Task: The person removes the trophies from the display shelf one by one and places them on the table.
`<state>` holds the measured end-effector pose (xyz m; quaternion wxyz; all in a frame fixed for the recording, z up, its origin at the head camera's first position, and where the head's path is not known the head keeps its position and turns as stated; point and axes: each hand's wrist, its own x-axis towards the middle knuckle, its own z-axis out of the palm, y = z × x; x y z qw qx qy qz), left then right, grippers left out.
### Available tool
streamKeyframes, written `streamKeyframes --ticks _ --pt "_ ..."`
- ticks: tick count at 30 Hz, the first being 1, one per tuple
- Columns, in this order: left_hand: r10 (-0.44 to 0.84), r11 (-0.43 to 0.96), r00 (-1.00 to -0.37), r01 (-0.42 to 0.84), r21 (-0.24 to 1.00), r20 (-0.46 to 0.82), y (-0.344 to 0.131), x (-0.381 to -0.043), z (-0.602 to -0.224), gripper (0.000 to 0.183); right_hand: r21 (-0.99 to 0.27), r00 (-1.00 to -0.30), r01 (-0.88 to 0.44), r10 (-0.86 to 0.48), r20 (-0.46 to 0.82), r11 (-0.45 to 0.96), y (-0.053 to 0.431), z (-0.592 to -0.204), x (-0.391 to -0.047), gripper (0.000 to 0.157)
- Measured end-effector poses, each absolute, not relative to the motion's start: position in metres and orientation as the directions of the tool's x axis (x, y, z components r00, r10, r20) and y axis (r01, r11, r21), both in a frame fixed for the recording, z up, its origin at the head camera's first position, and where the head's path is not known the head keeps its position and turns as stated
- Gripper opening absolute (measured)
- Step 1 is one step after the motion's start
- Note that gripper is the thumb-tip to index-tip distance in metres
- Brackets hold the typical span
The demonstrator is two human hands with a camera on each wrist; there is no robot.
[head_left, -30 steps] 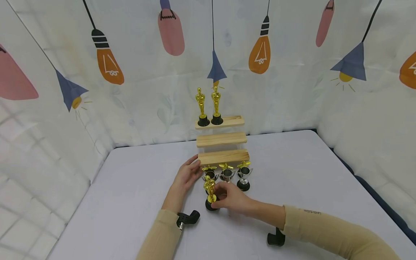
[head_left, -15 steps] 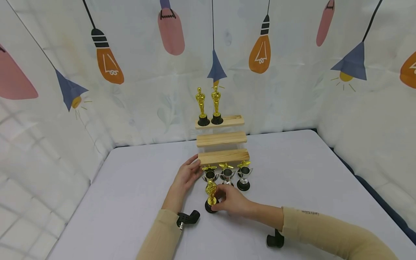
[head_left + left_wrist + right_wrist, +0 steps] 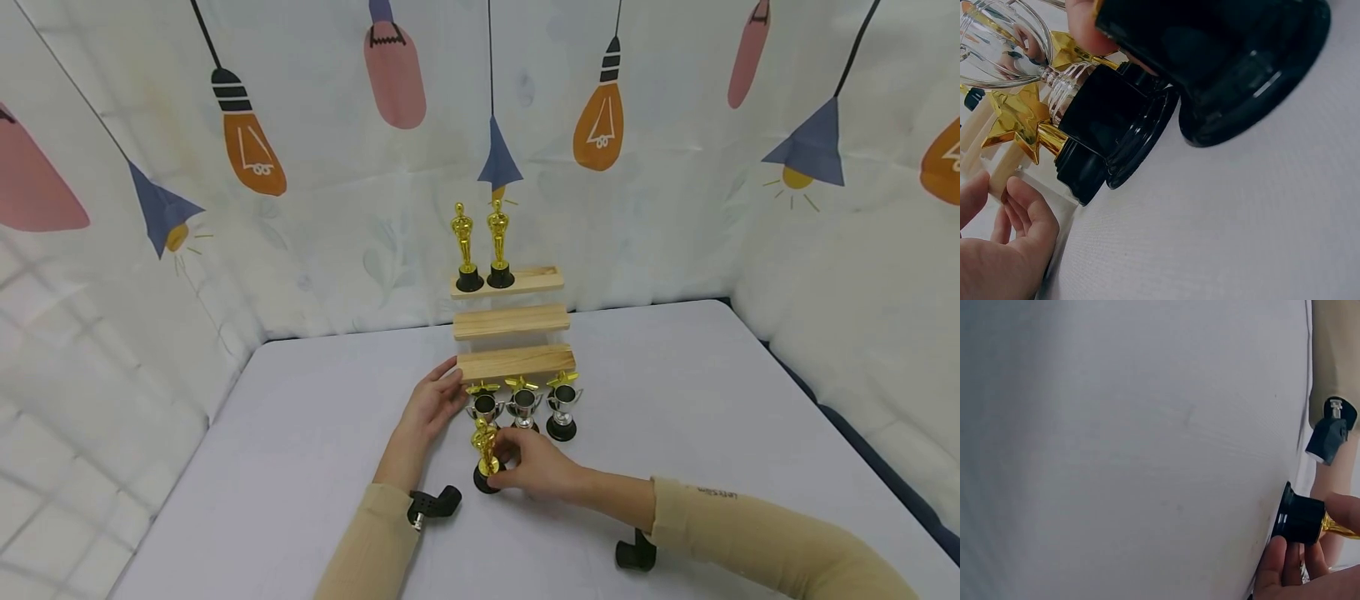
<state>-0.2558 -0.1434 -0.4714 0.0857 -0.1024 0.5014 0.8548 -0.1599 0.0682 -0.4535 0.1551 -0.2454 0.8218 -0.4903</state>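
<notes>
My hands work in front of a small wooden rack. The left hand (image 3: 433, 406) pinches the left end of the lowest board (image 3: 517, 362) between thumb and fingertips, as the left wrist view shows. The right hand (image 3: 542, 461) grasps a gold statuette (image 3: 483, 442), thumb and fingers set about its black base (image 3: 1302, 519); the figure is roughly upright, just in front of the leftmost of three silver cups (image 3: 565, 398). I cannot tell whether the base touches the bench (image 3: 675, 375) or is held slightly above it.

The cups, two-handled and black-footed, stand side by side in a row on the bench. Close behind them, between the cups and the lowest board, are three gold star trophies (image 3: 561, 379), partly hidden in the head view; the left wrist view shows a star and dark feet beside a cup.

The rack rises away from me in three steps. On its top board (image 3: 536, 282), toward the left, two further statuettes (image 3: 498, 237) stand upright, near one another. The bench carries a pale cloth, and a white curtain (image 3: 675, 233) printed with lamps and bulbs hangs behind. My sleeves (image 3: 757, 533) are beige; a black camera (image 3: 442, 502) sits at each wrist.
</notes>
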Motion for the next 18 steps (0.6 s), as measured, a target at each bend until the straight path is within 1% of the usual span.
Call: streamKeyframes --ticks 6,18 --pt "0.036 -0.480 -0.964 -0.247 0.842 -0.262 -0.1427 -0.2555 -0.4716 0.052 -0.881 -0.819 -0.269 -0.573 -0.003 0.389 0.0685 -0.4507 -0.1598 0.024" --pt "0.032 -0.470 -0.966 -0.242 0.849 -0.257 -0.1431 -0.2555 -0.4724 0.052 -0.847 -0.822 -0.324 -0.569 0.031 0.421 0.0636 -0.4515 -0.1627 0.023"
